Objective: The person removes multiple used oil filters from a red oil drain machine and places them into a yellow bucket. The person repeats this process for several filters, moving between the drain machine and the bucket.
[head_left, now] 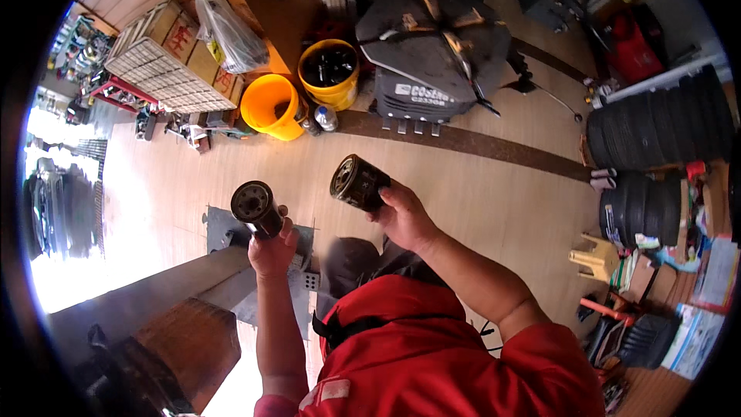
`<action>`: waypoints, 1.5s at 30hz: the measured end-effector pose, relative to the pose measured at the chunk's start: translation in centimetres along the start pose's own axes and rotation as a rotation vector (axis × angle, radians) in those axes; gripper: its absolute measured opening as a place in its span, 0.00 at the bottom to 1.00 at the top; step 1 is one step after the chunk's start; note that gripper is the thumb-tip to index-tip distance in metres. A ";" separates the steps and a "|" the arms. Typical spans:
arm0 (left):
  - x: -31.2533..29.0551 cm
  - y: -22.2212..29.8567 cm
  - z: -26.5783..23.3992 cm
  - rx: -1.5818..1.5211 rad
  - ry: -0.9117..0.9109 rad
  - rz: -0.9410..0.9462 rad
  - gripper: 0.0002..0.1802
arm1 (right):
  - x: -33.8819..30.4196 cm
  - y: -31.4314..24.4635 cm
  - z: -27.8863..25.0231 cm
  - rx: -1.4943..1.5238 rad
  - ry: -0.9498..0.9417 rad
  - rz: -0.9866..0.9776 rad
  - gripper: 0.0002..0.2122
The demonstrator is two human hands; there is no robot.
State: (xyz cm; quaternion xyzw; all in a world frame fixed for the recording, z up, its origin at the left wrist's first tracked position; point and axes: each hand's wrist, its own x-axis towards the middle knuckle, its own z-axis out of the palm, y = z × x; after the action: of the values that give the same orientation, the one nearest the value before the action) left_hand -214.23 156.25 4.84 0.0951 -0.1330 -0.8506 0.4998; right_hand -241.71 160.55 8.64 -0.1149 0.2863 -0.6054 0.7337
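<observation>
In my left hand point(274, 252) is a black oil filter point(253, 202), its round holed end tilted up and toward me. My fingers wrap round the lower part of its can. A second dark oil filter point(360, 183) sits in my right hand point(405, 216), gripped from its right side between thumb and fingers. Its open holed end faces left. The two filters are held apart in front of me, above the floor, the right one slightly higher in the view.
Two yellow buckets point(272, 112) stand ahead, one holding dark objects. Right of them is a grey tyre-changing machine point(432, 46). Stacked tyres point(660, 123) and a small yellow stool point(594, 256) are at the right. A metal post point(147, 289) and wooden block point(189, 347) lie near my left arm.
</observation>
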 end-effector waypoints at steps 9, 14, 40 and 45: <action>12.3 6.2 -6.6 -0.005 0.236 0.069 0.38 | 22.6 -4.1 -2.9 -0.086 0.129 0.101 0.16; 21.0 9.6 -12.0 0.044 0.231 0.003 0.34 | 34.7 -4.8 -4.6 -0.083 0.339 0.027 0.12; 44.6 6.6 -27.0 -0.099 0.583 -0.178 0.34 | 74.1 1.6 -20.5 -1.177 0.720 0.077 0.28; 47.9 6.0 -29.2 -0.096 0.607 -0.210 0.33 | 82.0 -0.7 -24.1 -1.514 0.709 0.309 0.28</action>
State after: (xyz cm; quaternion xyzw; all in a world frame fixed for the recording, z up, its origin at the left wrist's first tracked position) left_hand -223.81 107.69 -22.23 0.3339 0.0731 -0.8356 0.4300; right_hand -247.29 86.38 -33.52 -0.3379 0.8396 -0.1436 0.4004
